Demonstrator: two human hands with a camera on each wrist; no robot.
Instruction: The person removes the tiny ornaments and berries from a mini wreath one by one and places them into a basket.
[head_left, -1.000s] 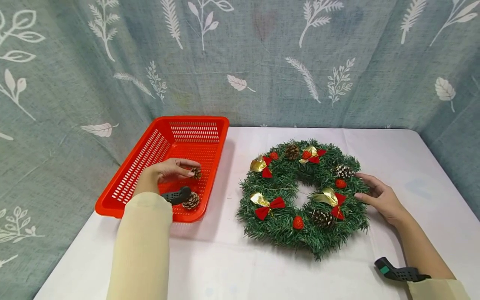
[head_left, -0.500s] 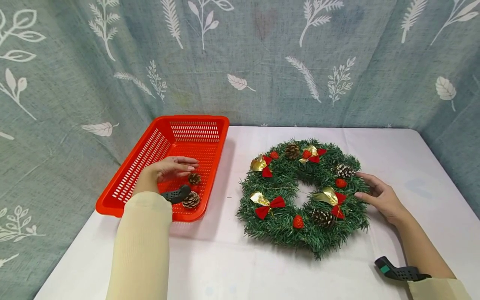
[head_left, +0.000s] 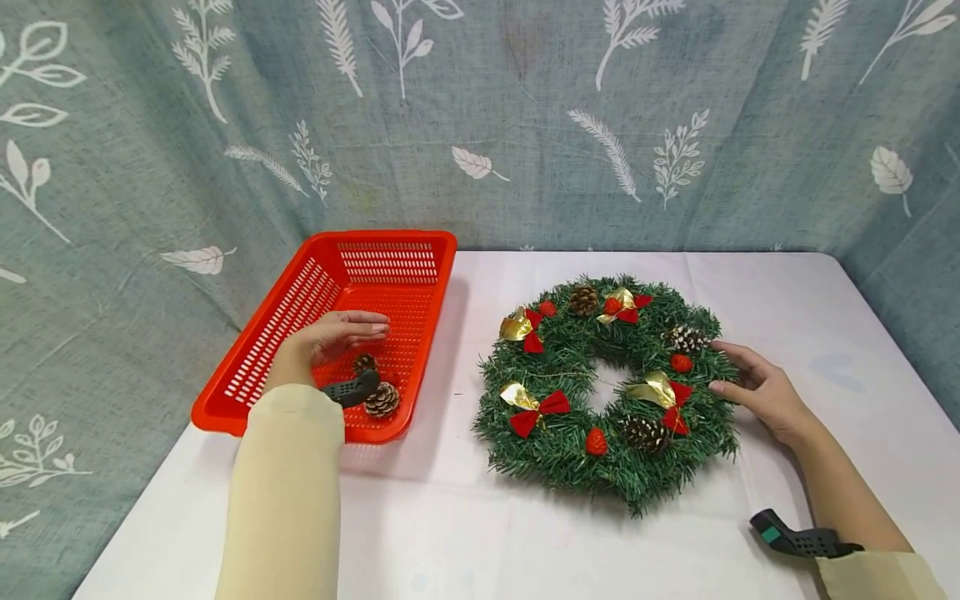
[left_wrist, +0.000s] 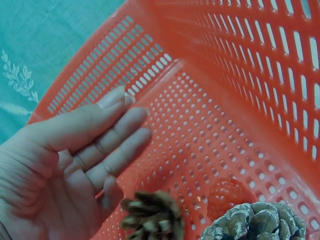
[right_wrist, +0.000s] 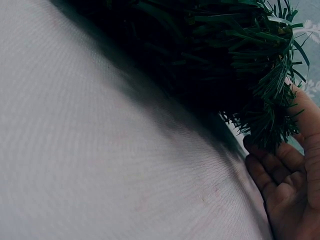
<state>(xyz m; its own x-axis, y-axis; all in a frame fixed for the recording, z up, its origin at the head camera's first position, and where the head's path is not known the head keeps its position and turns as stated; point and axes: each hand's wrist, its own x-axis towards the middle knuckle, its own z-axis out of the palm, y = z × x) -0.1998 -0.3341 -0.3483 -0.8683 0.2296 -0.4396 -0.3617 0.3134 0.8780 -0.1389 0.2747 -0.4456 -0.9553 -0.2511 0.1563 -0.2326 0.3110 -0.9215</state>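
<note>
My left hand hovers inside the red plastic basket with its fingers loosely extended and nothing between them. Below it on the basket floor lies a small brown pinecone, apart from the fingers. A larger frosted pinecone sits by the near right corner, and a red berry shows beside it in the left wrist view. My right hand holds the right edge of the green Christmas wreath, with the thumb at its upper side and the other fingers curled under the needles.
The wreath lies flat on the white-covered table, carrying gold and red bows, several pinecones and red berries. Behind the table hangs a grey-green leaf-print curtain. Black cameras are strapped to both wrists.
My left hand has let go of the small pinecone, which dropped and shifted left on the basket floor. That hand has drawn slightly up and left. The right hand holds its place.
</note>
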